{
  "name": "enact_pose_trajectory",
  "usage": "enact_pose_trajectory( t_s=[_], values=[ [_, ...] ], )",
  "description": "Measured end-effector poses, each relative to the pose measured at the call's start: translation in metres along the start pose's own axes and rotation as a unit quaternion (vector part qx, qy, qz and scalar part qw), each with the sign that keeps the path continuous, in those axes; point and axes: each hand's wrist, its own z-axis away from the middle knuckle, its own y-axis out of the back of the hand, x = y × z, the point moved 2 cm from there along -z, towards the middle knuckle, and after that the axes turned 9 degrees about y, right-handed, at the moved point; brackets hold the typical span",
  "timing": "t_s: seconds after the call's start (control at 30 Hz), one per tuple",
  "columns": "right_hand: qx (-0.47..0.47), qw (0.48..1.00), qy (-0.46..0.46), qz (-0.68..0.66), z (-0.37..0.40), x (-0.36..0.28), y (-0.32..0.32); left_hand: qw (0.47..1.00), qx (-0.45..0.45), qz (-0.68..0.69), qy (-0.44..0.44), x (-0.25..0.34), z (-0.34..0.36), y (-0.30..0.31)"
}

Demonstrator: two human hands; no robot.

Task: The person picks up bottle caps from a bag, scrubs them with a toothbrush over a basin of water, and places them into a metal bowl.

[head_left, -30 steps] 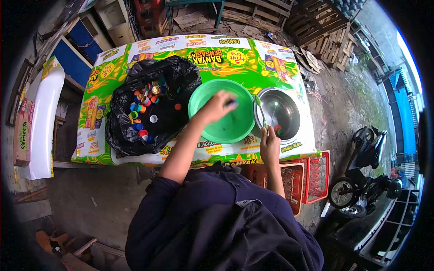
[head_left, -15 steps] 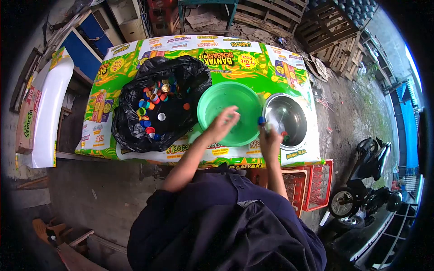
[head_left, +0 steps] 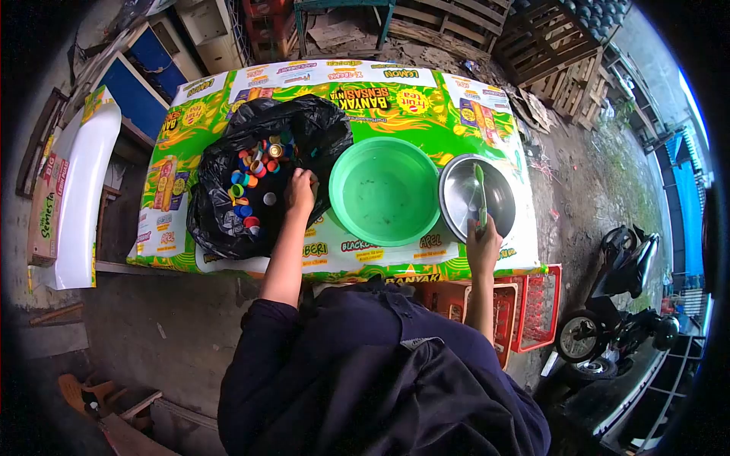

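My left hand reaches into the black plastic bag, fingers curled down; whatever is in them is hidden. Beside it on the plastic lie several coloured bottle caps, with a single white cap close to my wrist. In my right hand is a green toothbrush, held upright by its handle over the near side of the steel basin. Between my hands stands a green plastic basin holding water with dark specks in it.
The table wears a bright printed cover. Red crates stand below its right front corner. A motorbike is parked at the right, and wooden pallets lean behind.
My left hand has swung from above the green basin into the black bag, over where an orange cap lay. The right hand moved right, and the blue cap beside it no longer shows.
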Motion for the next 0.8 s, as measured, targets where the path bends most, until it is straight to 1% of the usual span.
enact_pose_trajectory(
  t_s=[0.07, 0.1, 0.17, 0.2, 0.23, 0.3, 0.37, 0.4, 0.47, 0.57, 0.6, 0.7, 0.8],
  values=[
    [-0.010, 1.000, -0.013, 0.006, 0.001, -0.002, 0.002, 1.000, 0.011, -0.004, -0.007, -0.003, -0.002, -0.005],
    [-0.015, 1.000, -0.020, 0.010, 0.002, -0.002, 0.004, 0.996, 0.039, 0.082, -0.005, 0.000, 0.001, -0.001],
    [-0.004, 1.000, -0.020, 0.004, 0.008, 0.003, 0.004, 0.963, 0.095, 0.252, -0.001, 0.015, 0.010, 0.020],
    [0.003, 1.000, -0.020, 0.001, 0.008, 0.005, 0.003, 0.947, 0.159, 0.277, -0.027, 0.033, 0.018, 0.037],
    [-0.002, 1.000, -0.021, 0.001, 0.008, 0.004, 0.003, 0.949, 0.151, 0.275, -0.036, 0.055, 0.028, 0.056],
    [-0.016, 1.000, -0.024, 0.003, 0.010, 0.001, 0.005, 0.954, 0.089, 0.245, -0.148, 0.084, 0.037, 0.064],
    [-0.009, 1.000, -0.004, 0.008, 0.010, -0.001, 0.003, 0.960, -0.041, 0.175, -0.216, 0.110, 0.042, 0.060],
    [-0.006, 1.000, 0.006, 0.010, 0.010, -0.002, 0.002, 0.959, -0.091, 0.159, -0.215, 0.118, 0.042, 0.050],
    [-0.017, 1.000, -0.008, 0.005, 0.010, -0.005, 0.003, 0.950, -0.190, 0.126, -0.213, 0.127, 0.040, 0.025],
    [-0.009, 1.000, -0.005, 0.002, 0.012, -0.008, 0.005, 0.947, -0.228, 0.078, -0.211, 0.134, 0.037, 0.004],
    [-0.010, 1.000, -0.010, -0.003, 0.013, -0.012, 0.007, 0.947, -0.222, 0.063, -0.222, 0.136, 0.037, -0.001],
    [-0.006, 1.000, -0.006, -0.008, 0.015, -0.012, 0.009, 0.948, -0.242, -0.014, -0.207, 0.137, 0.037, -0.015],
    [-0.008, 1.000, -0.014, -0.011, 0.016, -0.015, 0.011, 0.944, -0.264, 0.002, -0.199, 0.137, 0.037, -0.024]
  ],
)
